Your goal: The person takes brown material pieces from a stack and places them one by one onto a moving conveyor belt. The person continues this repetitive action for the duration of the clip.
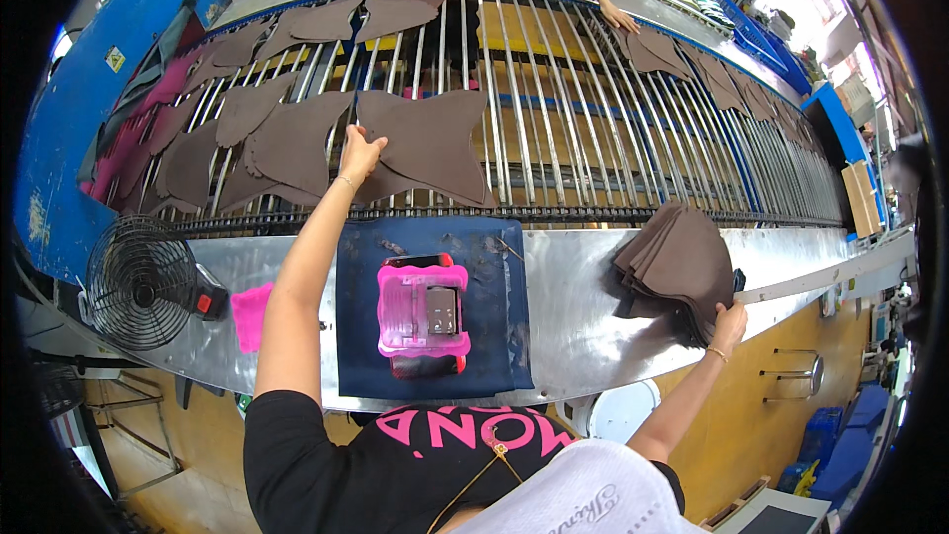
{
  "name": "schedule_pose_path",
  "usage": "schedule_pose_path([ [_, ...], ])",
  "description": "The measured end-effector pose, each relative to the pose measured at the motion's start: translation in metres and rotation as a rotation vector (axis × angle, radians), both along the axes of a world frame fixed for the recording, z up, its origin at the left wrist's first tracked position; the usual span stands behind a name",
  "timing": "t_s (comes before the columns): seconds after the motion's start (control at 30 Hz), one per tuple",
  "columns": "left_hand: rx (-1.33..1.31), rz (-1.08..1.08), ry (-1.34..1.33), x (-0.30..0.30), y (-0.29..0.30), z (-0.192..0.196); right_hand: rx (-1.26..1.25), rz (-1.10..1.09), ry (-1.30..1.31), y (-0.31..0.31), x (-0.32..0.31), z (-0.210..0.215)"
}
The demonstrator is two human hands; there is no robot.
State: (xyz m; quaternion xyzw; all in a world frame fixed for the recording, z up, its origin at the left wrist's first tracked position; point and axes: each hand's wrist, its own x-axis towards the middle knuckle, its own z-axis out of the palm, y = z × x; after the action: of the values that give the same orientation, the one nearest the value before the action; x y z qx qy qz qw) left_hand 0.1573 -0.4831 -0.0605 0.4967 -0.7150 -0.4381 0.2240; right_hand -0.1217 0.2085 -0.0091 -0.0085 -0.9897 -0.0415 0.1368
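At the near right edge of the shiny metal surface (583, 336), the right hand (730, 321) grips the stack of brown cut leather pieces (677, 267). Farther off, the left hand (360, 153) pinches the edge of a brown star-shaped leather piece (430, 143) lying flat on the metal roller conveyor (593, 129), beside similar brown pieces (287, 148).

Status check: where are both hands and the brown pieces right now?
Left hand on brown cut piece lying on roller conveyor. Right hand at edge of brown stack on steel bench. Nothing blocking.
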Motion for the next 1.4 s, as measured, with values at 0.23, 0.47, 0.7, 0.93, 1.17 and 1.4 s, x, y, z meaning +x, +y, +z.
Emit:
schedule_pose_path([
  [0.23,0.033,-0.232,0.141,0.046,0.036,0.06,-0.525,0.123,-0.04,-0.085,0.067,0.106],
  [0.47,0.036,-0.622,0.395,0.064,0.135,0.12,-1.346,0.666,-0.079,-0.179,0.127,0.129],
  [0.7,0.12,-0.486,0.428,0.135,0.156,0.182,-1.594,1.173,-0.518,-0.303,0.213,0.11],
  [0.93,-0.253,-0.158,0.46,0.261,0.132,0.204,-1.088,1.52,-0.539,-0.351,0.257,0.071],
  [1.17,-0.152,-0.13,0.33,0.284,0.142,0.185,-0.858,1.754,-0.267,-0.351,0.263,0.072],
  [1.4,0.068,-0.338,0.158,0.246,0.161,0.156,-0.836,1.63,-0.241,-0.296,0.232,0.056],
])
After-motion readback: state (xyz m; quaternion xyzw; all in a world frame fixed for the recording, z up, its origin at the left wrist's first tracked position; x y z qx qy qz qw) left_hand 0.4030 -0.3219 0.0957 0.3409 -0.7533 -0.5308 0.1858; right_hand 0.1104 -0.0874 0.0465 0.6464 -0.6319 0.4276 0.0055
